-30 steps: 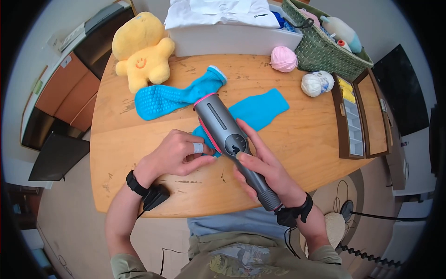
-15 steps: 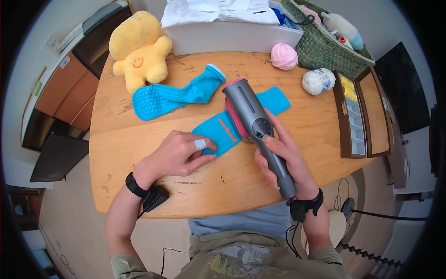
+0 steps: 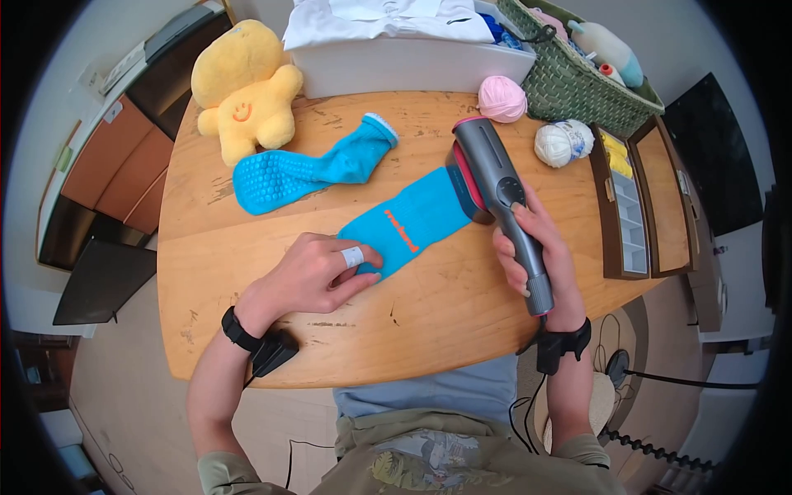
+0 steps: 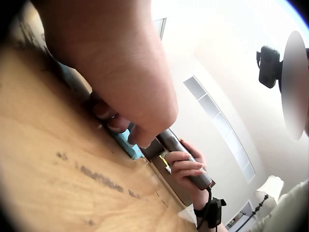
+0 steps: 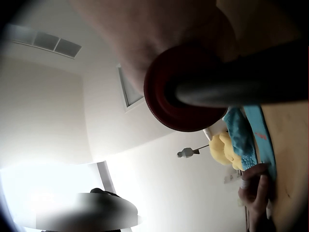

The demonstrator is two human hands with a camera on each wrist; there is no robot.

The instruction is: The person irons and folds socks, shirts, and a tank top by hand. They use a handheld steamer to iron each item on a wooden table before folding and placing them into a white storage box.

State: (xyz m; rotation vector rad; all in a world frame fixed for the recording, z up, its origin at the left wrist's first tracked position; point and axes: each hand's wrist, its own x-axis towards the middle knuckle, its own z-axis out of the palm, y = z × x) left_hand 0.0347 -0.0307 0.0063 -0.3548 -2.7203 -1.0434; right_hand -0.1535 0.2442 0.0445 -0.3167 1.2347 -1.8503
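A flat blue sock (image 3: 408, 221) with orange lettering lies slanting across the wooden table. My left hand (image 3: 309, 272), with a white band on one finger, rests its fingertips on the sock's near left end. My right hand (image 3: 540, 247) grips the handle of a grey and pink handheld steamer or iron (image 3: 487, 161), whose head lies over the sock's far right end and hides it. A second blue sock (image 3: 318, 172) with a dotted sole lies crumpled behind. In the left wrist view my right hand (image 4: 186, 166) is curled round the handle.
A yellow plush toy (image 3: 252, 95) sits at the back left. Behind are a white bin (image 3: 396, 70) and a green basket (image 3: 577, 87). Pink yarn (image 3: 502, 99), white yarn (image 3: 564, 143) and an open compartment box (image 3: 629, 223) are at the right. A black device is by my left wrist.
The steamer in my right hand has slid right along the flat sock, uncovering its left part and orange lettering. My left hand has stayed nearly still at the sock's end.
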